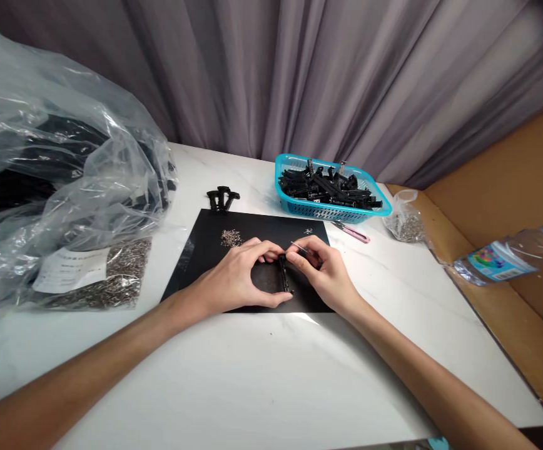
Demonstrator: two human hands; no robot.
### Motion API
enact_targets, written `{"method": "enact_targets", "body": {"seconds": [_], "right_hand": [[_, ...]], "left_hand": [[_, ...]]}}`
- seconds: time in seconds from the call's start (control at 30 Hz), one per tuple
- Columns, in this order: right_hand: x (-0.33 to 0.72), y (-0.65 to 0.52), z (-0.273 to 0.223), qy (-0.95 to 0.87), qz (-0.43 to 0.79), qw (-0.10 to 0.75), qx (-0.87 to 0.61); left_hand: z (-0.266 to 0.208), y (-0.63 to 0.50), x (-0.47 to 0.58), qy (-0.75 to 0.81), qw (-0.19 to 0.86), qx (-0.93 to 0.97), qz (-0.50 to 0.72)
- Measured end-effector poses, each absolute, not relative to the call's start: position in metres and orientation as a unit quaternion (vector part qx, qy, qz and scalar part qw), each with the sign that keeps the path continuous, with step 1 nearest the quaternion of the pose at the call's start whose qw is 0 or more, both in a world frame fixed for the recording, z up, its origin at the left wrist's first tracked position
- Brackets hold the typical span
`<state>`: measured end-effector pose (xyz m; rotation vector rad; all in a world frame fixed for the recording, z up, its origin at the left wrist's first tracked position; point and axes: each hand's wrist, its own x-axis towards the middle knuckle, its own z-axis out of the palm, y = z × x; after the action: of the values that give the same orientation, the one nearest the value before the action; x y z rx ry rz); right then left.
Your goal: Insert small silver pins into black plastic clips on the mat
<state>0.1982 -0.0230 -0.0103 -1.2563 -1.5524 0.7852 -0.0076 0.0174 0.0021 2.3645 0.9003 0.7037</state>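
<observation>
My left hand (236,275) grips a slim black plastic part (284,276) lengthwise, fingers at its far end and thumb at its near end. Just right of it, my right hand (323,269) is closed, thumb and finger pinched at the part's far end. A thin tool with a metal shaft (296,244) and a dark body pokes out of the right hand; its exact kind is partly hidden by the fingers. Both hands are over a black mat (196,262). On the mat lie a pile of small metal pieces (231,238) and a smaller cluster of them (308,231).
A blue basket (299,205) of black parts stands behind the mat, near a pink-handled cutter (356,234). Several black parts (222,199) lie at the back left. Bags of metal pieces (126,275) (407,225) flank the mat. A plastic bottle (501,262) lies right, by cardboard (525,162).
</observation>
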Motion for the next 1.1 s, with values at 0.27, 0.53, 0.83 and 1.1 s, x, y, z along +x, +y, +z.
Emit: {"method": "enact_targets", "body": {"seconds": [0.27,0.53,0.83,1.1], "right_hand": [[0.195,-0.021,-0.015,-0.649,0.299,0.473,-0.515],[0.192,-0.021,-0.018,-0.690,0.256,0.448,-0.507],[0.186,-0.028,-0.020,-0.756,0.081,0.400,-0.512],[0.185,-0.032,-0.018,-0.769,0.056,0.373,-0.517]], "left_hand": [[0.002,0.017,-0.005,0.333,0.271,0.865,0.261],[0.003,0.018,-0.004,0.333,0.269,0.867,0.255],[0.001,0.018,-0.005,0.335,0.272,0.865,0.257],[0.000,0.017,-0.005,0.336,0.269,0.865,0.257]]}}
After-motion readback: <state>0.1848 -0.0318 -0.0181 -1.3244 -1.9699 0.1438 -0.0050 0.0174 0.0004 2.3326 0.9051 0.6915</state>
